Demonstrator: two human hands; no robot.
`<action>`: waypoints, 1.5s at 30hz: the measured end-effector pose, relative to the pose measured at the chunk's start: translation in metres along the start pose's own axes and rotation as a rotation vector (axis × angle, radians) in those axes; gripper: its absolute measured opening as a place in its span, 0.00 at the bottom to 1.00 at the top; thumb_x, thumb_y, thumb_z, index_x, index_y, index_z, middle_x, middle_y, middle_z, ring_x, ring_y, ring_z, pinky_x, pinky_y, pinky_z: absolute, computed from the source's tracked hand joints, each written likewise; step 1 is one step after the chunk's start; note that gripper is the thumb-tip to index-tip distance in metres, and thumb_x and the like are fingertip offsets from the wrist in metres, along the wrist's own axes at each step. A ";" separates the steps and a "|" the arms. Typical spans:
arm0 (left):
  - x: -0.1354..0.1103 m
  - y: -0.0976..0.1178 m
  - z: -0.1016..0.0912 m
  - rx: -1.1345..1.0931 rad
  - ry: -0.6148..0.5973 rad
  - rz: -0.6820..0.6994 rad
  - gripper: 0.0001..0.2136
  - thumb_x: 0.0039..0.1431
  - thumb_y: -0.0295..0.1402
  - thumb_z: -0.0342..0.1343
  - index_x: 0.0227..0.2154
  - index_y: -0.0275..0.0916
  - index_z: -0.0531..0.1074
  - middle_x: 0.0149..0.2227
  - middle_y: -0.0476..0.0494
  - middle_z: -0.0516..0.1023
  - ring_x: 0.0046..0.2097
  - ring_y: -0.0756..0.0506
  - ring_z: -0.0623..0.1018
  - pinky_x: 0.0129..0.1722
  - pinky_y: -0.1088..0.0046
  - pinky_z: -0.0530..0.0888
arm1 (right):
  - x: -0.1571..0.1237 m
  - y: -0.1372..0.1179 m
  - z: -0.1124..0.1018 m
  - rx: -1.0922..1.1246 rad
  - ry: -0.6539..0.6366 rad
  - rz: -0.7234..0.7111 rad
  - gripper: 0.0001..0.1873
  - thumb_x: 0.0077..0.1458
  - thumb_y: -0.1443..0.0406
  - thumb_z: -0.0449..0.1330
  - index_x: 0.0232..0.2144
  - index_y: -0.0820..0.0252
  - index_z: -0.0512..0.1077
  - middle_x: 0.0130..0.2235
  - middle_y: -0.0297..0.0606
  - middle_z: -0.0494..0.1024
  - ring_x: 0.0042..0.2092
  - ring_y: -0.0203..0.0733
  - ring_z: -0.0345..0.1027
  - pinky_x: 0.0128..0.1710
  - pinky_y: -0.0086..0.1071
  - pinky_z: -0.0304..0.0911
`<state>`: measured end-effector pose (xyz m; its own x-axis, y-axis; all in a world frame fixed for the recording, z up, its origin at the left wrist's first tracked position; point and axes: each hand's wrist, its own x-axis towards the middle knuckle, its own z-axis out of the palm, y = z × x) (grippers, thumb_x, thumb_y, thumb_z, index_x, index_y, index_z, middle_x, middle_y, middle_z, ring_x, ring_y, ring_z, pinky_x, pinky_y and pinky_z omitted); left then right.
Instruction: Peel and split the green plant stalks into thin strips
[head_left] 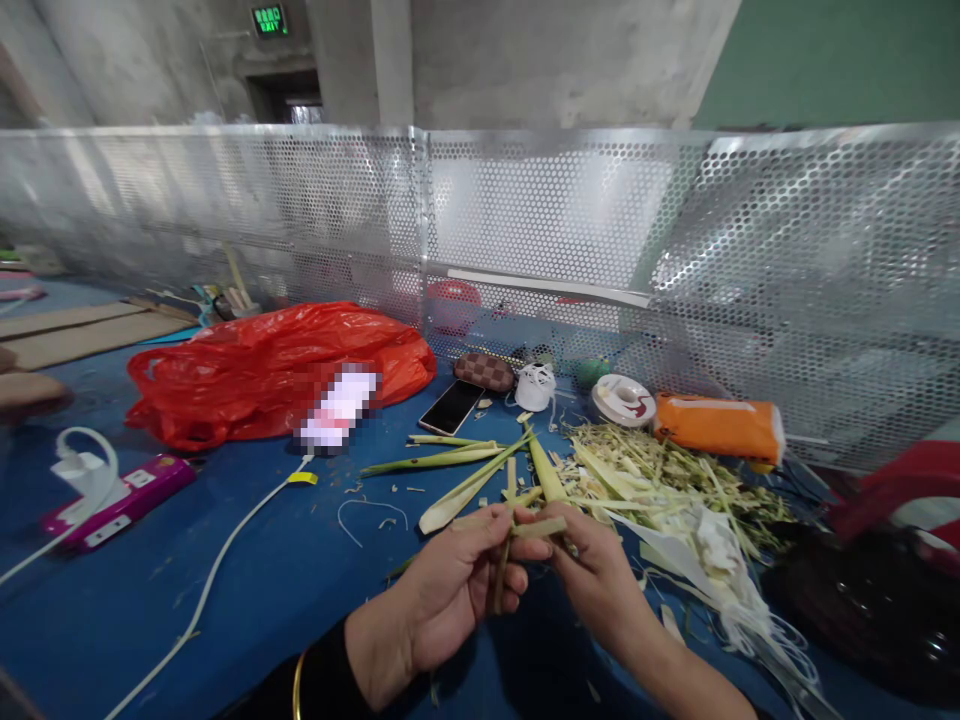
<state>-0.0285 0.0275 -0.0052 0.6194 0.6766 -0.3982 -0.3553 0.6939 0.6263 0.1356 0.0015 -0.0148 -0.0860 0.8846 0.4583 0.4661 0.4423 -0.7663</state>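
Note:
Both my hands meet low in the middle over a blue table (pixel 270 580). My left hand (pixel 450 590) is closed around crossed pale green leaf strips (pixel 517 525), its thumb pressing on them. My right hand (pixel 592 570) pinches the same strips from the right. Several long green strips (pixel 450 460) lie on the table just beyond my fingers. A heap of yellowish leaf scraps (pixel 660 480) spreads out to the right.
A red plastic bag (pixel 262 370) lies at the left. A phone (pixel 451 405), a brown pouch (pixel 484 371), a white tape roll (pixel 622 398) and an orange pack (pixel 716 427) line a perforated metal screen (pixel 570 220). White cable (pixel 225 560) and pink device (pixel 120 500) at left.

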 end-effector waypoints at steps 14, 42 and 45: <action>0.005 0.003 0.006 0.436 0.322 0.459 0.26 0.33 0.44 0.70 0.35 0.33 0.76 0.25 0.49 0.73 0.28 0.50 0.71 0.32 0.74 0.68 | 0.001 -0.015 -0.010 -0.514 0.071 -0.304 0.09 0.60 0.70 0.53 0.30 0.57 0.70 0.27 0.35 0.73 0.31 0.41 0.64 0.37 0.36 0.57; 0.004 -0.001 0.001 0.340 0.251 0.238 0.12 0.37 0.37 0.68 0.19 0.32 0.75 0.18 0.49 0.71 0.20 0.53 0.68 0.23 0.76 0.64 | -0.009 0.005 0.005 -0.680 -0.033 -0.505 0.15 0.61 0.73 0.47 0.26 0.56 0.67 0.23 0.34 0.71 0.27 0.40 0.64 0.38 0.35 0.55; 0.004 0.002 0.002 0.322 0.253 0.223 0.11 0.38 0.35 0.67 0.17 0.33 0.73 0.17 0.49 0.71 0.18 0.54 0.67 0.21 0.76 0.64 | -0.008 0.002 0.002 -0.649 0.002 -0.490 0.15 0.61 0.72 0.48 0.25 0.56 0.67 0.23 0.34 0.71 0.26 0.40 0.64 0.36 0.34 0.56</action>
<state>-0.0253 0.0311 -0.0050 0.3479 0.8672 -0.3563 -0.2001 0.4400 0.8754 0.1351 -0.0042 -0.0206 -0.4114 0.6120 0.6754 0.7935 0.6051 -0.0650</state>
